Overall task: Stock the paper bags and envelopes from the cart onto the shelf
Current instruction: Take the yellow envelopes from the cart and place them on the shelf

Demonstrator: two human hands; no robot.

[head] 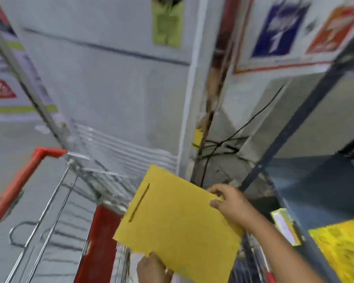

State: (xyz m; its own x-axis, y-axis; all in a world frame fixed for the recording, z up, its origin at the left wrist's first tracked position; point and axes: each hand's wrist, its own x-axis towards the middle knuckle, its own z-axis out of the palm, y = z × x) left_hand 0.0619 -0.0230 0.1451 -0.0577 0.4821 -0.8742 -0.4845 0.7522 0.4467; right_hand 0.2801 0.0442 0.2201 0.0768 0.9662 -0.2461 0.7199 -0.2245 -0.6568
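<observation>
A yellow envelope point(178, 219) with a dark slit near its left edge is held flat in front of me, above the cart's right side. My right hand point(231, 205) grips its upper right corner, thumb on top. My left hand point(153, 268) holds its lower edge from underneath. The wire cart point(55, 201) with red handle and red trim stands at lower left. The dark blue metal shelf point(319, 180) is at the right, with more yellow envelopes point(343, 246) lying on it. The picture is blurred by motion.
A white refrigerator-like cabinet point(114, 88) stands straight ahead behind the cart. Black cables point(223, 144) hang in the gap beside it. The shelf's diagonal upright point(294, 127) crosses the right side. A small yellow-edged label point(286, 227) sits on the shelf's edge.
</observation>
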